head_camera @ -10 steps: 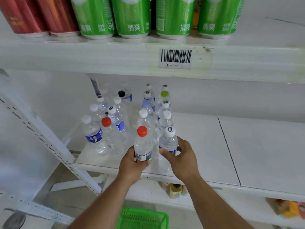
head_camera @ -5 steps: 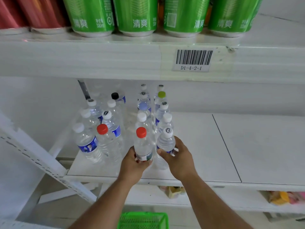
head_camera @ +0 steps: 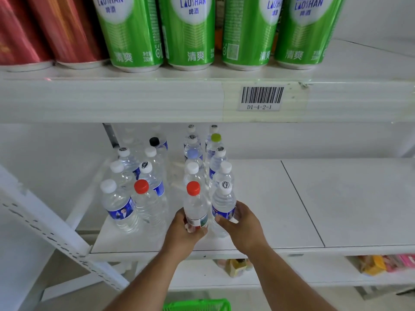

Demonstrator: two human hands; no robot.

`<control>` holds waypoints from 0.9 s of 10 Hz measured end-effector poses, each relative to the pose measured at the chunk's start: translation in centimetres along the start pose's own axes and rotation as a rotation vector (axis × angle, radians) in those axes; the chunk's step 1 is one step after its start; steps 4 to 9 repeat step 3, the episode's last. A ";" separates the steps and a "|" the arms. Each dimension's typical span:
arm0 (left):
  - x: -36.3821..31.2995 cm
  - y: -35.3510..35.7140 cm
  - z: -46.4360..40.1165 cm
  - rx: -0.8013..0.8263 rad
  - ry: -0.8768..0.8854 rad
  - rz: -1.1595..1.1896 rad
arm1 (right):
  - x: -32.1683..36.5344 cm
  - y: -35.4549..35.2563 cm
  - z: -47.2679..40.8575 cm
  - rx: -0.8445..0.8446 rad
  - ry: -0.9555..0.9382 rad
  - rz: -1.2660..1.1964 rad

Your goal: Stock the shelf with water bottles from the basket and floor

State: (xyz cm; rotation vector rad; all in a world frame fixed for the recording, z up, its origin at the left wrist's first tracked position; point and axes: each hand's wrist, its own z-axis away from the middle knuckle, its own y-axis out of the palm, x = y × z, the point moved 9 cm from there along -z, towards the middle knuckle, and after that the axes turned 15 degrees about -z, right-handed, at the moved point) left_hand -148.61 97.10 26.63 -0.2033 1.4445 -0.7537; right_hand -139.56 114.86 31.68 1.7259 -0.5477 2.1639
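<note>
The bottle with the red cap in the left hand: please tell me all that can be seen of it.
The red-cap bottle is clear plastic, full of clear liquid, with a red screw cap and a white, red and green label low on its body. It stands upright at the front of the shelf, heading a row. The left hand grips its lower part, hiding the base. The bottle to its right stands very close.

Your left hand (head_camera: pixel 183 232) and right hand (head_camera: pixel 243 230) are bare; both forearms are uncovered, with no sleeves, rings or watch
</note>
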 end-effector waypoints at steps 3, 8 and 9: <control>-0.5 -2.4 2.2 0.044 0.024 -0.128 | -0.5 -0.3 3.1 -0.138 0.052 0.128; -0.5 -2.4 2.2 0.044 0.024 -0.128 | -0.5 -0.3 3.1 -0.138 0.052 0.128; -0.5 -2.4 2.2 0.044 0.024 -0.128 | -0.5 -0.3 3.1 -0.138 0.052 0.128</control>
